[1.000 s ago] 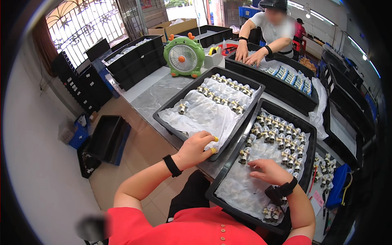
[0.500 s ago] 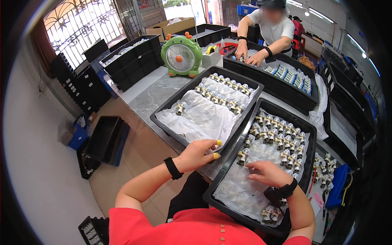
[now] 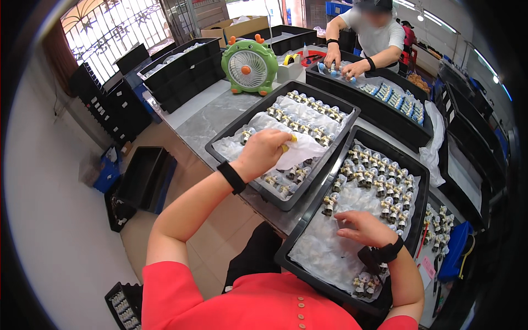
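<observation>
My left hand point(image 3: 258, 154), yellow covers on its finger and thumb tips, pinches a thin white paper sheet point(image 3: 303, 152) over the left black tray point(image 3: 226, 175). Beneath the raised sheet, small figurines point(image 3: 300, 174) with white, yellow and dark parts show in the near end. More figurines point(image 3: 316, 105) lie in rows at the far end. Over the right black tray point(image 3: 287, 247), my right hand point(image 3: 367, 228) hovers with fingers apart and nothing visible in it, close to a single figurine point(image 3: 330, 203). Rows of similar figurines point(image 3: 379, 168) rest on that tray's white lining.
A green fan point(image 3: 249, 69) stands behind the left tray. Across the table a person point(image 3: 379, 38) handles blue-and-white items in another black tray point(image 3: 379, 113). Loose figurines point(image 3: 438, 223) and a blue bin point(image 3: 457, 250) are at the right. Stacked black trays point(image 3: 181, 69) stand far left.
My left hand has moved up and away over the left tray and taken hold of the paper, lifting its near part and uncovering figurines. My right hand has hardly moved.
</observation>
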Action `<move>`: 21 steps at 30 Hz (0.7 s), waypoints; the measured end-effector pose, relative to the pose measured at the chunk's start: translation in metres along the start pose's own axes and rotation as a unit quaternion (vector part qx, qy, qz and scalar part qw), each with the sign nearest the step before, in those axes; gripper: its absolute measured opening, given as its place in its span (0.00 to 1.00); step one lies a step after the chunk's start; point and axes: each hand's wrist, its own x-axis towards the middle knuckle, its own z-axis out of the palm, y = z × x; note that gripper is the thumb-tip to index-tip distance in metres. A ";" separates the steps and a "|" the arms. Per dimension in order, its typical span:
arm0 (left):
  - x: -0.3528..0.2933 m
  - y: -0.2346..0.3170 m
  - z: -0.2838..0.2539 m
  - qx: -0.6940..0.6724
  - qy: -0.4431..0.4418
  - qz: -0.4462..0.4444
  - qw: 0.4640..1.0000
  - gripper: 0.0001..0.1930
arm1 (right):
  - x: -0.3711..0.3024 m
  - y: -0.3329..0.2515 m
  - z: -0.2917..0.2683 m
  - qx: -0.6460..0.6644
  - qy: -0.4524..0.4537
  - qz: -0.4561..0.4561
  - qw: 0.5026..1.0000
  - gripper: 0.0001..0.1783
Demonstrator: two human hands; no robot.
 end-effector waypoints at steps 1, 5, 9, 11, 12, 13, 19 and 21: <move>0.006 -0.003 -0.003 0.007 0.014 0.011 1.000 0.10 | 0.000 -0.001 -0.001 -0.006 -0.003 0.001 1.000 0.25; 0.022 -0.001 -0.015 0.019 0.037 0.030 0.999 0.09 | -0.001 -0.003 -0.003 -0.008 -0.005 0.005 1.000 0.25; 0.025 0.003 -0.019 0.010 0.028 0.020 0.999 0.09 | -0.001 -0.003 -0.003 -0.017 -0.008 0.004 1.000 0.25; 0.022 0.003 -0.018 -0.005 0.017 0.010 1.000 0.10 | -0.001 -0.003 -0.003 -0.019 -0.010 0.004 1.000 0.25; 0.018 -0.001 -0.016 -0.013 0.012 0.004 1.000 0.11 | -0.001 -0.004 -0.004 -0.021 -0.012 0.005 1.000 0.25; 0.015 -0.002 -0.014 -0.021 0.008 -0.003 1.000 0.12 | -0.001 -0.005 -0.004 -0.023 -0.014 0.005 1.000 0.25; -0.022 0.024 -0.006 -0.162 -0.215 -0.121 0.956 0.16 | -0.001 -0.006 -0.004 -0.006 -0.013 0.012 1.000 0.25; -0.024 0.028 -0.011 -0.176 -0.356 -0.163 0.903 0.18 | -0.002 -0.007 -0.004 -0.002 -0.012 0.014 1.000 0.25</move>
